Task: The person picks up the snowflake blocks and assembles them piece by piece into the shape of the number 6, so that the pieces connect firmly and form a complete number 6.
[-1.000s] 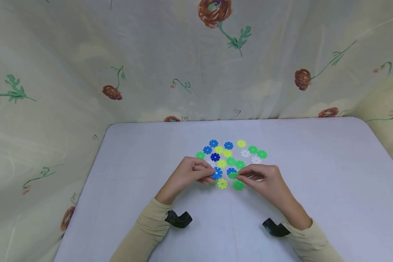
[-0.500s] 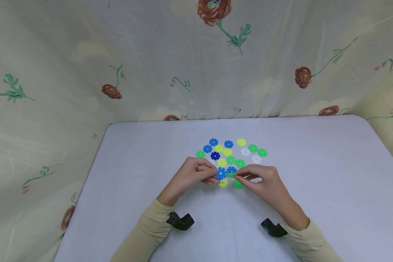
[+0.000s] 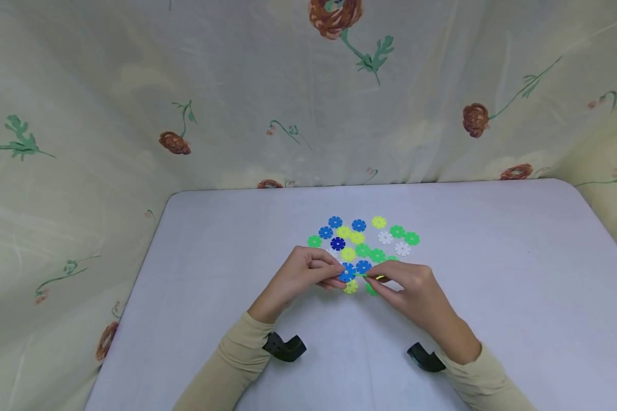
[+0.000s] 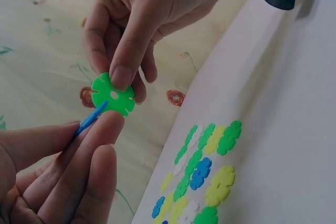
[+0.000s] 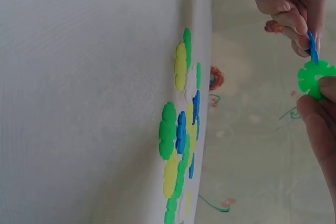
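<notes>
My left hand pinches a blue notched plastic disc between thumb and fingers. Facing it, my right hand pinches a green notched disc by its edge. In the left wrist view the blue disc is seen nearly edge-on, crosswise to the green one, its rim at the green disc's lower edge. The right wrist view also has the blue disc meeting the green disc at the rim. Whether their slots interlock I cannot tell. Both hands are above the table.
Several loose notched discs lie on the white table beyond and below the hands: a dark blue disc, a yellow disc, a white disc and a green disc among them. A floral curtain hangs behind the table.
Both hands have drawn closer together, bringing the blue and green discs to each other. The green disc has turned from partly face-up to edge-on in the head view.
</notes>
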Demonstrator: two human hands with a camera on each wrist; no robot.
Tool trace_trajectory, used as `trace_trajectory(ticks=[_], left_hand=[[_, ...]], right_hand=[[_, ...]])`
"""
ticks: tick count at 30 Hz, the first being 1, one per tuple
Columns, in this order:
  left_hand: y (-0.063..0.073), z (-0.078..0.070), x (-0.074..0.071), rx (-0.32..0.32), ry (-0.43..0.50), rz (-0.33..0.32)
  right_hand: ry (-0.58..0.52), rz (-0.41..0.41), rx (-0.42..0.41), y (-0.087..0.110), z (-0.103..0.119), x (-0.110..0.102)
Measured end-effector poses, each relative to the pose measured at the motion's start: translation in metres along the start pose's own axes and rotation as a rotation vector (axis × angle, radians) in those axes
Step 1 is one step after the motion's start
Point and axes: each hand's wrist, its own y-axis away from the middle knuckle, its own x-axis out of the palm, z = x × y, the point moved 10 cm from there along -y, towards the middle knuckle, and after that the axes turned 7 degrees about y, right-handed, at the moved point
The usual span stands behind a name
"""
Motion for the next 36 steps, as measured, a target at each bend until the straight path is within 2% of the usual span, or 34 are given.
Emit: trace_trajectory(ticks=[8,22,31,36], left_hand=[[0.003,-0.004,0.002,0.037,-0.003,0.015],[0.002,-0.005,0.005,0.066,0.01,0.011],[0.004,-0.006,0.002,0.056,0.026,-0.004],[0.005,-0.006,0.0,0.028,0.036,0.006]], right_hand=[[0.061,-0.029,-0.027,0.0,0.007,-0.002],[0.039,-0.078,-0.054,0.001,0.012,-0.002],[0.072,-0.048,0.025,0.002,0.004,0.0],[0.102,-0.046,0.032,0.001,0.003,-0.004]])
